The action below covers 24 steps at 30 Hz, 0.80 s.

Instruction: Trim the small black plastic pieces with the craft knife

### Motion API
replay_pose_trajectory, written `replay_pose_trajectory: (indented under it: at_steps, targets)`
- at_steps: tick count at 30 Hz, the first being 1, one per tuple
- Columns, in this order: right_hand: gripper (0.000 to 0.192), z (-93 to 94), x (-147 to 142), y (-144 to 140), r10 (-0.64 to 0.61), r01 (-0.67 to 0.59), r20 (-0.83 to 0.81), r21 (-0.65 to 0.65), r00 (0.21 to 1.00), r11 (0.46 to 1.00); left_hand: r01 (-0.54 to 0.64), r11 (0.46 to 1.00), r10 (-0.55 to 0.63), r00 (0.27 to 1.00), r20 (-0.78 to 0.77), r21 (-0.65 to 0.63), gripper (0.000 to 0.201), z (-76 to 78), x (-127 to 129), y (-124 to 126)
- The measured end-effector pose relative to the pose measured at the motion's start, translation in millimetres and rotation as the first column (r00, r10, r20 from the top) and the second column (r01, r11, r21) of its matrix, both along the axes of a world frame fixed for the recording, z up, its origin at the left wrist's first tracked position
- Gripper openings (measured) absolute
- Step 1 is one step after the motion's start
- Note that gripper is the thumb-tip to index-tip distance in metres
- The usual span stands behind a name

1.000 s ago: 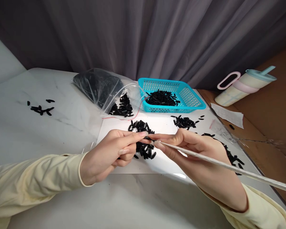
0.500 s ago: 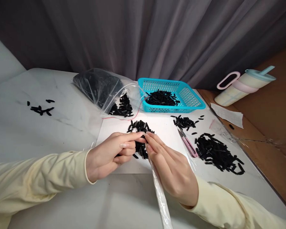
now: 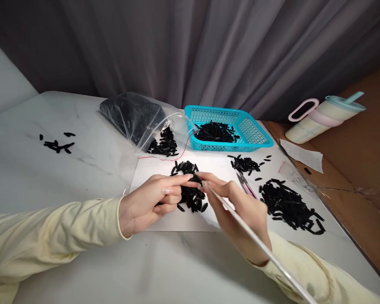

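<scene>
My left hand (image 3: 153, 200) is closed, thumb and forefinger pinched together over a heap of small black elongated pieces (image 3: 193, 200). A dark bit shows at its fingertips and another by its curled fingers, seemingly black pieces of the same sort. My right hand (image 3: 240, 211) pinches the end of a long, thin white strip (image 3: 259, 242) with a plastic-like sheen, which slants down to the lower right. Its fingertips meet those of my left hand, hiding the exact contact. Under the heap lies a white sheet (image 3: 148, 177).
Behind are a clear plastic bag (image 3: 129, 118) of black pieces, a red thread (image 3: 185, 147) and a blue basket (image 3: 256, 131). To the right lie pink-handled snips (image 3: 248, 188), more black heaps (image 3: 288, 207), paper (image 3: 300, 156) and a tumbler (image 3: 316, 122). Several loose pieces (image 3: 58, 147) lie left.
My right hand has turned and bent its fingers, swinging the white strip's lower end out to the right. My left hand keeps nearly the same pinch.
</scene>
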State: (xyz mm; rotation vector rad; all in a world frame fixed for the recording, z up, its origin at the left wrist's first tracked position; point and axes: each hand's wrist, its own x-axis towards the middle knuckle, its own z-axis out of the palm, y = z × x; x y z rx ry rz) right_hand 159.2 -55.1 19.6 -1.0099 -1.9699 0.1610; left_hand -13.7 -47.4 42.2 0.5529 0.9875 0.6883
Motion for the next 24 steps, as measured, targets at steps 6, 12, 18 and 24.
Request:
replay_pose_trajectory:
  at_steps: [6, 12, 18, 24]
  targets:
    - [0.004, 5.3, 40, 15, -0.097, 0.090, 0.087, 0.081, 0.991, 0.993, 0.194, 0.643, 0.241, 0.867, -0.436, 0.741, 0.035, 10.2, 17, 42]
    - [0.030, -21.7, 78, 32, -0.054, -0.054, 0.578, 0.169, 0.814, 0.984, 0.784, 0.283, 0.563, 0.330, -0.757, 0.552, 0.026, 20.7, 64, 139]
    - [0.041, -35.9, 76, 41, -0.028, -0.104, 0.551, 0.207, 0.834, 0.973, 0.790, 0.363, 0.497, 0.284, -0.820, 0.494, 0.027, 23.4, 80, 171]
    - [0.020, -29.9, 70, 35, -0.081, 0.008, 0.241, 0.292, 0.967, 0.957, 0.736, 0.370, 0.265, 0.501, -0.824, 0.567, 0.037, 32.3, 74, 107]
